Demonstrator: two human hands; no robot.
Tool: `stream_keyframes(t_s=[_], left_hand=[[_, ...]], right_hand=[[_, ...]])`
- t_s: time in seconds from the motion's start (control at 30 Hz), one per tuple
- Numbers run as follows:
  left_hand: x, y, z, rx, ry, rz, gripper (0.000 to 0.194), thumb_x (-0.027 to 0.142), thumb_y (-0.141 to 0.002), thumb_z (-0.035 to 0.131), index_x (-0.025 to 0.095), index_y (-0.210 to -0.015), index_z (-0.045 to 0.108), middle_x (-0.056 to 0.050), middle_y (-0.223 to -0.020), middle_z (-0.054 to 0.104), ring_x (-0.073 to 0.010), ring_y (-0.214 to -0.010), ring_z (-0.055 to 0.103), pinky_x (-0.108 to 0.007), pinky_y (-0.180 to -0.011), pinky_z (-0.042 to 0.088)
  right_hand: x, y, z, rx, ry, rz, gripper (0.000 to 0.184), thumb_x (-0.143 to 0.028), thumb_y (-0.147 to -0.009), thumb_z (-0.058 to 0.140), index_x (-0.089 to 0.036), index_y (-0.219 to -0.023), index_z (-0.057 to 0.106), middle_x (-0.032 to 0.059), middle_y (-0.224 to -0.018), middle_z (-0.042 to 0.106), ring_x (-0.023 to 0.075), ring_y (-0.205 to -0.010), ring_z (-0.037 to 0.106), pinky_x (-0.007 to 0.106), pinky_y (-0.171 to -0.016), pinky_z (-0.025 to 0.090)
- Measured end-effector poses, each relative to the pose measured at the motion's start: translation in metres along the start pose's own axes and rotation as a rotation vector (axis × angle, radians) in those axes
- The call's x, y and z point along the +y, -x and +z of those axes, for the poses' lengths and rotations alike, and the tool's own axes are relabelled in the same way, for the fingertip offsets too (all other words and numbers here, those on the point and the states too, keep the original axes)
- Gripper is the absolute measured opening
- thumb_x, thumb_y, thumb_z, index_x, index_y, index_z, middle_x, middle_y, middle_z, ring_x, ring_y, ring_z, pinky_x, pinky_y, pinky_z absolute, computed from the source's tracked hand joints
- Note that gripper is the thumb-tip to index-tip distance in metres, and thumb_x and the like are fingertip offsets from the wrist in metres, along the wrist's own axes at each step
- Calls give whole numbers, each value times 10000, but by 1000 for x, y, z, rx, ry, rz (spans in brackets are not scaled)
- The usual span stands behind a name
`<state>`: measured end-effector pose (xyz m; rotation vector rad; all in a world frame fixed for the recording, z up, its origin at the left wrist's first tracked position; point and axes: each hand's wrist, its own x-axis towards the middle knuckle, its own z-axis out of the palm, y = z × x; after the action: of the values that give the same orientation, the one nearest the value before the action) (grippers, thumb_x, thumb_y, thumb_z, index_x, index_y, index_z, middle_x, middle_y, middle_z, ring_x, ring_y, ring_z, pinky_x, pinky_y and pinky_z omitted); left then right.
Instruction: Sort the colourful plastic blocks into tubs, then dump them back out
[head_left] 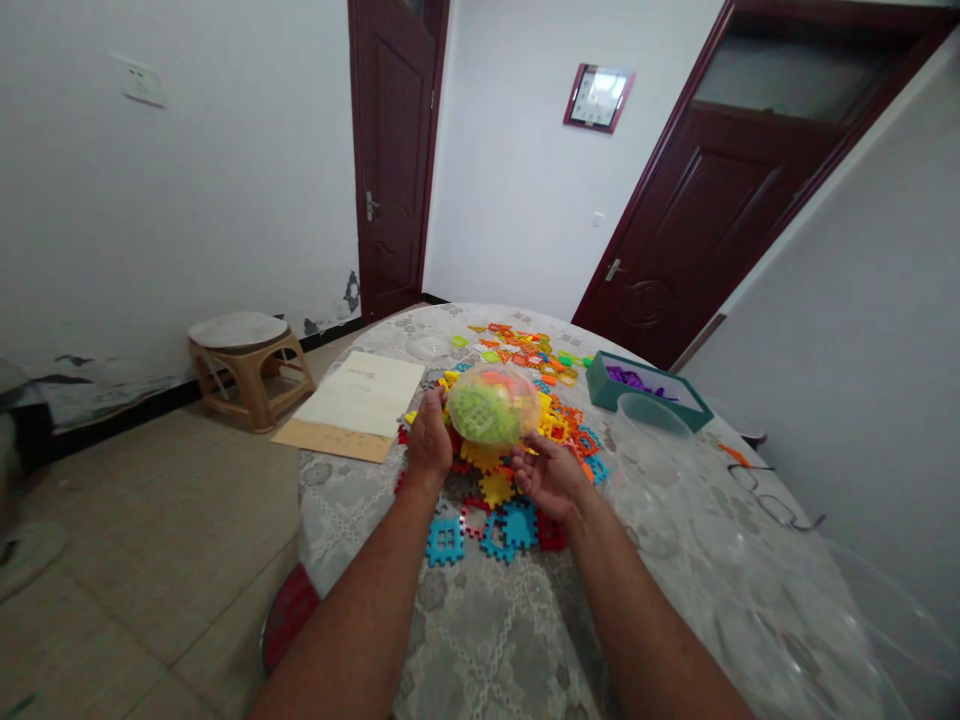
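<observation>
Between my two hands is a clear plastic bowl (491,408) filled with green, orange and pink pieces, held above the table. My left hand (430,432) grips its left side, fingers partly hidden behind it. At the lower right edge, my right hand (549,474) has its thumb and fingers closed on the rim. Under and around the bowl lie many toothed plastic building pieces; a yellow piece (496,488), a blue window-shaped piece (445,541) and a solid blue piece (519,525) are nearest to me.
Smaller orange and green pieces (525,347) spread farther back. A green box (622,385) with purple pieces stands at the right, near an empty clear bowl (654,425) and glasses (780,508). Cardboard with pale paper (364,390) lies left. A stool (251,370) stands on the floor.
</observation>
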<state>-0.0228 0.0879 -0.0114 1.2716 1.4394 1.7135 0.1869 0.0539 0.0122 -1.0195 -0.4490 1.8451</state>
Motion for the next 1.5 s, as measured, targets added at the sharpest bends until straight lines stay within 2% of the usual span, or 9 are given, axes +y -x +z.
stream_keyframes(t_s=[0.13,0.27,0.5,0.77,0.97,1.07,1.13,1.3,1.5], left_hand=[[-6,2,6,-38,-88,71,636,550,-1099,209,186,-1377,650,-142,-1426,679,-263,-1385,590,-477,-1221,415],[-9,11,13,-84,-232,287,591,502,-1106,239,158,-1438,587,-173,-1485,622,-269,-1455,516,-515,-1268,348],[-12,36,27,-114,-631,580,668,519,-1022,546,139,-1562,454,-236,-1599,469,-380,-1555,355,-597,-1277,291],[-3,47,26,-135,-895,617,670,568,-964,619,190,-1511,537,-194,-1608,480,-412,-1568,316,-627,-1280,261],[12,50,32,-256,-971,628,637,570,-990,560,173,-1489,570,-192,-1568,529,-414,-1525,383,-605,-1265,281],[13,41,39,-293,-994,654,664,578,-990,544,137,-1487,567,-222,-1559,526,-430,-1512,387,-619,-1248,297],[12,32,46,-334,-998,701,677,572,-1000,518,100,-1483,564,-248,-1529,540,-419,-1494,413,-607,-1257,290],[9,10,63,-397,-987,843,662,556,-1008,473,65,-1437,590,-271,-1470,570,-408,-1463,446,-593,-1258,300],[3,-11,88,-459,-1013,861,654,575,-1001,463,104,-1426,619,-240,-1444,606,-396,-1458,463,-583,-1252,302]], right_hand=[[-6,-5,-10,-92,-119,65,208,-299,-1070,469,-203,-917,573,13,-681,693,110,-520,652,180,-496,550],[-17,-5,-13,-160,-202,52,167,-280,-1017,548,-209,-869,577,17,-715,688,117,-568,652,186,-509,548],[-38,8,-13,-105,-314,-52,175,-239,-1009,535,-211,-848,598,8,-722,656,111,-549,615,184,-482,538],[-51,86,-29,-55,-182,-423,107,-304,-940,658,-227,-871,630,37,-801,742,129,-570,651,192,-463,521],[-95,174,-67,242,201,-950,236,-448,-897,752,-232,-967,688,52,-877,788,150,-620,694,202,-466,529],[-129,209,-95,503,481,-1226,331,-531,-911,738,-219,-1019,715,65,-966,798,150,-649,705,214,-479,546],[-152,227,-116,712,683,-1306,368,-562,-925,720,-215,-1044,730,70,-1010,800,153,-676,715,216,-488,552],[-195,236,-182,1051,1139,-1096,415,-558,-966,631,-194,-1121,754,86,-1006,810,186,-744,744,248,-569,567],[-221,192,-249,1107,1658,-687,374,-420,-982,551,-188,-1151,790,107,-1075,823,245,-942,772,318,-865,559]])
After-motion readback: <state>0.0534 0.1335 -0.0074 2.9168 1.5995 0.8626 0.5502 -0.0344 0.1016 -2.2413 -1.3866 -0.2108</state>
